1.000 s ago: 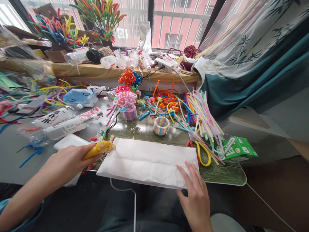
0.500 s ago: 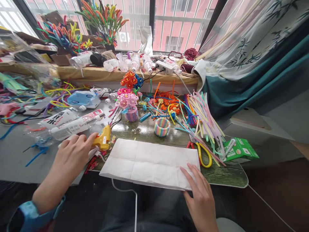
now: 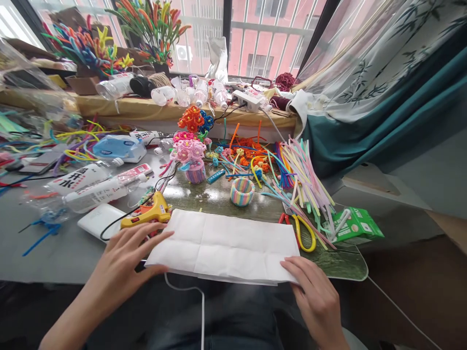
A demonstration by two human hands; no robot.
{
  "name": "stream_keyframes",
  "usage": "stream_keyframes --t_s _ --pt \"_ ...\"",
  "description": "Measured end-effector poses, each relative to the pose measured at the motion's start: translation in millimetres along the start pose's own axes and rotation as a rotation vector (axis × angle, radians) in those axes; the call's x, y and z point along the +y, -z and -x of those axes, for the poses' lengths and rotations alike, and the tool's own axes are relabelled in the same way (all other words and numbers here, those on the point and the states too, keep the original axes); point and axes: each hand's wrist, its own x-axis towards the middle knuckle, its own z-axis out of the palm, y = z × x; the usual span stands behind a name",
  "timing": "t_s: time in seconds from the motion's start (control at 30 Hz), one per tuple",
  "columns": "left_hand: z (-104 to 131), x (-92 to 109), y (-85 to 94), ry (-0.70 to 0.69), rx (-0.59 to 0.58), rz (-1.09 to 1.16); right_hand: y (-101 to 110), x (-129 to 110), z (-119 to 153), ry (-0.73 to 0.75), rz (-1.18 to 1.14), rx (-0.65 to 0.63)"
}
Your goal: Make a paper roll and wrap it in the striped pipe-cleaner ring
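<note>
A folded sheet of white paper (image 3: pixel 229 248) with crease lines lies along the table's near edge. At its left end is my left hand (image 3: pixel 127 253), fingers stretched and thumb apart, the tips just over the paper. My right hand (image 3: pixel 314 291) has the right end pinched, fingers on top and thumb underneath. Beyond my left fingers a yellow glue gun (image 3: pixel 151 214) rests on its side, beside a white flat box-shaped device (image 3: pixel 100 221). A striped pastel ring-shaped pot (image 3: pixel 242 191) stands behind the paper.
Yellow-handled scissors (image 3: pixel 305 236) lie right of the paper, near a green packet (image 3: pixel 353 226) and pastel pipe cleaners (image 3: pixel 306 175). Plastic bottles (image 3: pixel 105 189) lie at left. Pink pipe-cleaner flowers (image 3: pixel 188 149) stand in a small purple pot. A white cable (image 3: pixel 203 306) hangs in front.
My left hand has let go of the glue gun, which now lies on the table, and has come to the paper's left end. My right hand has shifted to the paper's right corner.
</note>
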Motion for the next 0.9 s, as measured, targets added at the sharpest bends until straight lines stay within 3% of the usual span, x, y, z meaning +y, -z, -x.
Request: stream_keyframes --t_s 0.07,0.33,0.5,0.63,0.9 --pt "11.2 -0.6 -8.9 -0.074 0.000 0.019 3.3 4.7 -1.3 -0.013 -0.013 0.017" --pt "21.9 -7.7 -24.9 -0.032 0.054 0.048 12.2 22.3 -12.3 -0.126 -0.163 0.037" --pt "14.2 -0.9 -23.1 -0.042 0.071 0.167 14.3 31.9 -16.8 -0.201 -0.275 0.003" --pt "3.6 5.5 -21.8 0.073 0.100 0.258 14.2 40.3 -20.7 -0.298 -0.337 -0.021" --pt "-28.1 16.1 -21.8 0.254 0.092 0.169 9.7 41.2 -43.8 -0.494 -0.111 -0.048"
